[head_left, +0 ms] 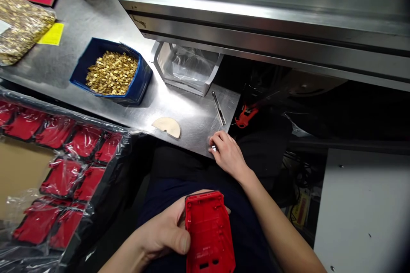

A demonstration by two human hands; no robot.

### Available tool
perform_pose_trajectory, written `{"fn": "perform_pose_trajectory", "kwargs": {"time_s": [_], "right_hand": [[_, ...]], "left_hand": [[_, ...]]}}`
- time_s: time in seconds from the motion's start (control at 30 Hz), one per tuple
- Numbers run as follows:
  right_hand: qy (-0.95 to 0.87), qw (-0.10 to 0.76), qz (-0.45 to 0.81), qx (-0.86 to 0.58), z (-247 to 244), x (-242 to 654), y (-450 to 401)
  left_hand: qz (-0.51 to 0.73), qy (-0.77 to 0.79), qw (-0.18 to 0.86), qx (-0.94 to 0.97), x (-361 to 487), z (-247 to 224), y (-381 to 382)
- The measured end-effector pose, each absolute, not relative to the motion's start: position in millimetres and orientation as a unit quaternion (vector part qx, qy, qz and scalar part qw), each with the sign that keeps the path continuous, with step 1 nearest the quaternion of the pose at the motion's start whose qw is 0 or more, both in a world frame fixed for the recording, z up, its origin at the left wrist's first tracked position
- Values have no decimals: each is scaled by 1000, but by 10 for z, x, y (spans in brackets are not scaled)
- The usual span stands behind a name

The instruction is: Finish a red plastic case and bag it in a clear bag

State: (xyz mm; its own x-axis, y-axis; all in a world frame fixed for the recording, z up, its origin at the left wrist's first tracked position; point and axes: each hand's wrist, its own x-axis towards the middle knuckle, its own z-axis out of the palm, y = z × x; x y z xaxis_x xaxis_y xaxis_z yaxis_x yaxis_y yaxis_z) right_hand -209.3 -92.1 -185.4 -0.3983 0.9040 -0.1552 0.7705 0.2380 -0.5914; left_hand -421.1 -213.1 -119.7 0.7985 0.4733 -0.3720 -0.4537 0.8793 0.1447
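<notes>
Head view: our left hand (168, 231) grips the red casing (209, 230) close to us, its long axis running near to far; our right hand (229, 153) lies beyond, slightly right, at the worktop (195, 121) edge by a small shiny piece (214, 148), its grip we cannot tell.

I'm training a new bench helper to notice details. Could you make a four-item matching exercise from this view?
Things
1. Red plastic shell
2. Blue bin
3. Light grey tray
4. Half-round piece

Places, colours or states
A. Has clear plastic inside
B. Pale cream in colour
C. Held in the left hand
D. Contains many small gold-coloured pieces

Right pairs: 1-C, 2-D, 3-A, 4-B
</notes>
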Motion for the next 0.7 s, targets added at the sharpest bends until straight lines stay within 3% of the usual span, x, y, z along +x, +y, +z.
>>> {"fn": "perform_pose_trajectory", "kwargs": {"time_s": [0.7], "right_hand": [[-818, 90, 322, -467, -1826, -2114, -891]], "left_hand": [[234, 215, 947, 49, -4213, -1182, -2099]]}}
